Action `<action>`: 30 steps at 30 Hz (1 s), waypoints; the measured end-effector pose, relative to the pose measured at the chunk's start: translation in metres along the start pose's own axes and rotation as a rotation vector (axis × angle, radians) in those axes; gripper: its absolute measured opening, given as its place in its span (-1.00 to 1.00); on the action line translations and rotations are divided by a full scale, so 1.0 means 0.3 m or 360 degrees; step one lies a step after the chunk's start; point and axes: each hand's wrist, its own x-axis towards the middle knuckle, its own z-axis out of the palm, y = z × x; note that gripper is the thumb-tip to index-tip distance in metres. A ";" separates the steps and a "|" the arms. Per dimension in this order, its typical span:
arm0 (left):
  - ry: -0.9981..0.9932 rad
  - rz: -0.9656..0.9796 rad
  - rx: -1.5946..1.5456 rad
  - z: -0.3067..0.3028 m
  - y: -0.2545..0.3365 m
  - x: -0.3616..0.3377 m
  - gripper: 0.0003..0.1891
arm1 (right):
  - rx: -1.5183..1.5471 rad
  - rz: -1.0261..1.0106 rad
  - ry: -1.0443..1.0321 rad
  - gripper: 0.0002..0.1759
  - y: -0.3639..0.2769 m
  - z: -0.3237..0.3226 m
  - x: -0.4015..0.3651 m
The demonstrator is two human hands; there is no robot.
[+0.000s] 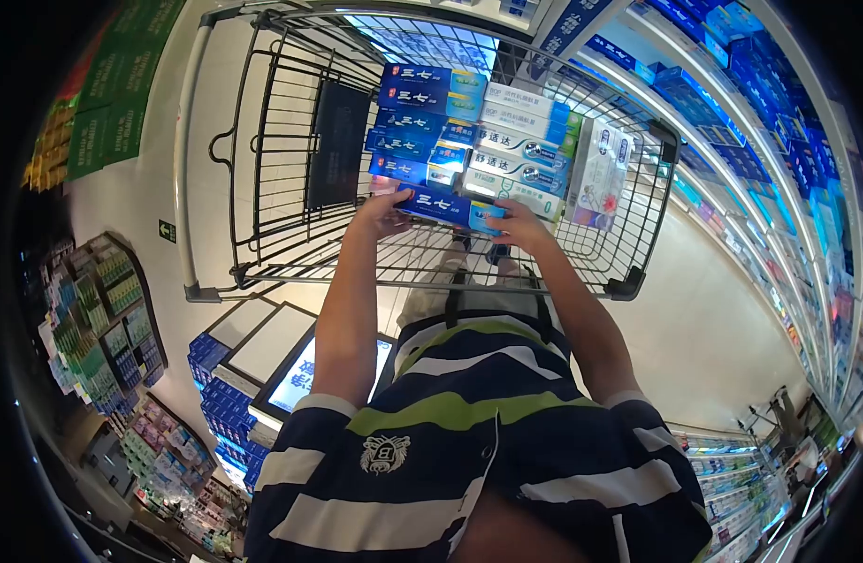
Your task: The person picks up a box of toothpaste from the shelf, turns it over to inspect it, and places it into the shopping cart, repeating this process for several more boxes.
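Between my two hands is a blue toothpaste box (441,207), lying crosswise at the near end of the stacked boxes in the cart. My left hand (384,214) grips its left end, and my right hand (518,225) has its right end. Beyond it, several blue boxes (414,99) lie in a column on the left. Beside them on the right runs a column of white and blue boxes (518,161). Their undersides are hidden. A clear-looking package with a pink print (600,178) rests against the cart's right part.
The wire shopping cart (272,169) surrounds the boxes, its rim (431,284) close to my forearms. Lit shelves of boxes (732,141) curve along the right. At the lower left are blue stacked boxes (227,413) and a display stand (107,319).
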 end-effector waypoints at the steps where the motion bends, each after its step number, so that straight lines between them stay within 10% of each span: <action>1: 0.0103 -0.0065 0.0093 -0.018 0.009 0.009 -0.53 | -0.0060 -0.0014 -0.0022 -0.30 0.013 0.019 0.032; 12: 0.0089 -0.0115 -0.0139 -0.208 -0.030 0.254 -0.50 | -0.0972 -0.0393 0.0504 -0.42 0.251 0.182 0.354; 22: 0.0600 0.0099 -0.0216 -0.190 -0.025 0.314 -0.62 | -0.0997 -0.0413 0.0813 -0.46 0.129 0.346 0.316; 30: 0.0271 -0.0049 -0.0631 -0.129 -0.077 0.338 -0.59 | -0.0745 -0.0430 0.0582 -0.52 0.167 0.296 0.342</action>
